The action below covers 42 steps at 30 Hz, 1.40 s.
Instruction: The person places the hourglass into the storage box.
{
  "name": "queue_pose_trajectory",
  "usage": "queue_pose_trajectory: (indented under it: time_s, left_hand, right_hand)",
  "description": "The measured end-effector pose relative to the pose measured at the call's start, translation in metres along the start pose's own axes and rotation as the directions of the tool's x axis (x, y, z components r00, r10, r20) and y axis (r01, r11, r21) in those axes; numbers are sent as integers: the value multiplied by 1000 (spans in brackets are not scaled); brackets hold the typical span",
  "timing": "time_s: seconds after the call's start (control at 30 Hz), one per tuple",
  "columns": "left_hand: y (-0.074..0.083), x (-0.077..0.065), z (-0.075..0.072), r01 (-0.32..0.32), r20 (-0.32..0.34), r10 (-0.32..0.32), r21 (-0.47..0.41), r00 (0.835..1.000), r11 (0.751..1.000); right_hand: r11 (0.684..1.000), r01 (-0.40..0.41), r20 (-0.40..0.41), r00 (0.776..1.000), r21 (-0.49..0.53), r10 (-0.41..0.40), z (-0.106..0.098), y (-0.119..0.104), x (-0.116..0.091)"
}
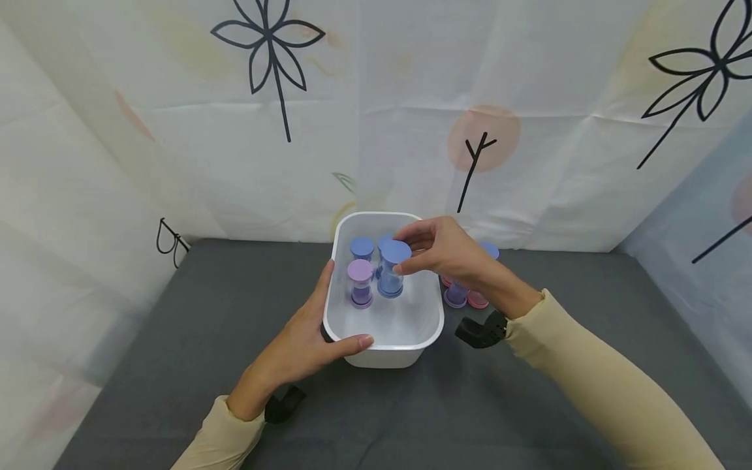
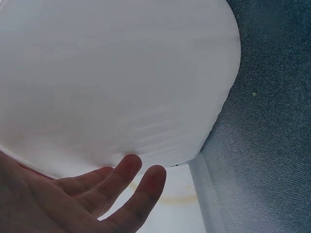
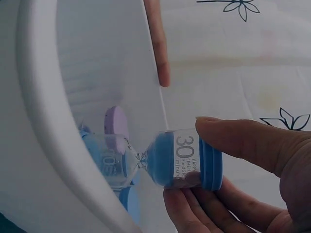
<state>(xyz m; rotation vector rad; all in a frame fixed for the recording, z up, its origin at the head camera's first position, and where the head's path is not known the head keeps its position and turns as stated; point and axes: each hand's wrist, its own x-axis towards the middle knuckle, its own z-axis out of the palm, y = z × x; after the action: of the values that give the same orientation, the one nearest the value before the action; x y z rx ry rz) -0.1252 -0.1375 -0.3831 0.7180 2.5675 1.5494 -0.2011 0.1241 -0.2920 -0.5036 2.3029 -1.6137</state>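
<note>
My right hand [image 1: 437, 251] holds a blue sand timer [image 1: 390, 284] by its top end over the white plastic tub [image 1: 384, 339]. In the right wrist view the sand timer [image 3: 184, 153] shows "30" and "minute", with blue sand in the bulb near my fingertips. A purple-capped sand timer [image 1: 360, 271] stands in the tub, with a blue-capped sand timer [image 1: 361, 247] behind it. Another blue one is partly hidden by the held timer. My left hand [image 1: 305, 333] rests against the tub's left side, fingers extended along the outer wall and thumb on the near rim.
Right of the tub, several more sand timers stand on the dark grey cloth [image 1: 558, 313], partly hidden by my right wrist; a purple one [image 1: 455, 297] and a pink one [image 1: 478, 300] show. A white patterned curtain [image 1: 399, 163] hangs behind the table.
</note>
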Motion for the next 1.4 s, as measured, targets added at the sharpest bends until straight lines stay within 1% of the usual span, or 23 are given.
queue_pose_trajectory:
  time_s: [0.17,0.37,0.47,0.57,0.9,1.03,1.23,1.3,1.4]
  left_hand:
    - [1,0,0,7,0,-7,-4,1000,1000]
    - [0,-1,-1,8,4,-8,-10,1000,1000]
    - [1,-1,0,12,4,-12,-16,1000,1000]
    - [1,-1,0,12,1,-12,-11,1000,1000]
    - [1,-2,0,10,-5,-10,-4,1000,1000]
    - [1,-2,0,13,-6,-13,-2,1000,1000]
    - [3,-1,0,14,1,-14,4,1000,1000]
    - [2,-1,0,13,2,-13,6,1000,1000]
    - [3,-1,0,13,2,-13,2,1000,1000]
  right_hand:
    - [999,-34,14,999,-38,35,5,2,7]
    - [989,-69,20,997,-134,72,10,7,14]
    - [983,-85,19,996,-164,89,11,7,16]
    - [975,-85,17,996,-205,90,11,6,17]
    - [928,-51,26,998,-369,65,11,9,19]
    - [914,-27,53,997,-405,53,10,10,18]
    - [896,36,116,993,-442,18,6,11,19]
    - [893,50,125,992,-448,7,4,11,21]
    - [878,68,125,992,-474,-9,3,12,25]
